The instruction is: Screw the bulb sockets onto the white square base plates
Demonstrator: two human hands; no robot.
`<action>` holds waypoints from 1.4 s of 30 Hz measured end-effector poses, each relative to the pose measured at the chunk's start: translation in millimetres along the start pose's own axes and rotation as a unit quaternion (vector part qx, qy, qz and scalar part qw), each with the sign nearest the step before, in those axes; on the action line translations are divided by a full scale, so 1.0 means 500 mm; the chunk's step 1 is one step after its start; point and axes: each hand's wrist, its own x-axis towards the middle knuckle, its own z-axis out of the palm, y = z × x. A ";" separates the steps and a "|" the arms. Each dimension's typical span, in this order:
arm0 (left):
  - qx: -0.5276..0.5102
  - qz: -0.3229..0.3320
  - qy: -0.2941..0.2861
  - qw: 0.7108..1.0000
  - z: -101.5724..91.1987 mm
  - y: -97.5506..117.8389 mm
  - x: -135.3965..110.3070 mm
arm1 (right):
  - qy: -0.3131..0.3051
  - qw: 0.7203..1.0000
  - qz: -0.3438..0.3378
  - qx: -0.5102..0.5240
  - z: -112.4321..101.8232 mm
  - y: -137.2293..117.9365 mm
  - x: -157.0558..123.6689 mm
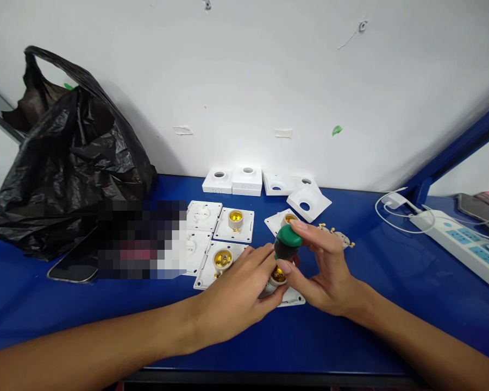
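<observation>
My right hand [326, 269] pinches a screwdriver by its green-capped handle [288, 241], held upright over a white lamp-holder plate [290, 296] with a brass socket [277, 276]. My left hand [236, 290] is closed around that socket's white collar, steadying it on the blue table [350, 336]. Just left of my hands lie other white plates with brass sockets: one [222, 260] close by, one [235, 221] farther back.
White cover plates with round holes [248, 179] line the wall. A black plastic bag [69, 157] and a phone [74, 263] sit at left. A white power strip [460, 241] with cables lies at right. Small brass parts [342, 238] are scattered behind my right hand.
</observation>
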 end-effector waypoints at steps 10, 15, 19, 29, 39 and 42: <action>-0.023 -0.017 -0.018 0.999 -0.003 0.000 0.002 | -0.026 0.999 -0.016 -0.026 -0.005 -0.008 0.005; -0.027 -0.009 -0.024 0.999 -0.005 0.001 0.006 | -0.044 0.999 -0.012 -0.020 -0.004 -0.009 0.005; -0.035 -0.006 -0.027 0.999 -0.008 -0.002 0.006 | -0.048 0.999 -0.006 -0.009 0.000 -0.004 -0.001; -0.051 -0.014 -0.036 0.998 -0.007 -0.002 0.003 | -0.076 0.997 0.008 0.020 0.002 -0.003 -0.005; -0.035 0.006 -0.027 0.999 -0.008 -0.007 0.003 | -0.085 0.996 -0.008 0.002 0.002 -0.009 0.003; -0.027 0.020 -0.022 0.999 -0.007 -0.009 0.001 | -0.090 0.996 -0.012 -0.003 0.001 -0.013 0.006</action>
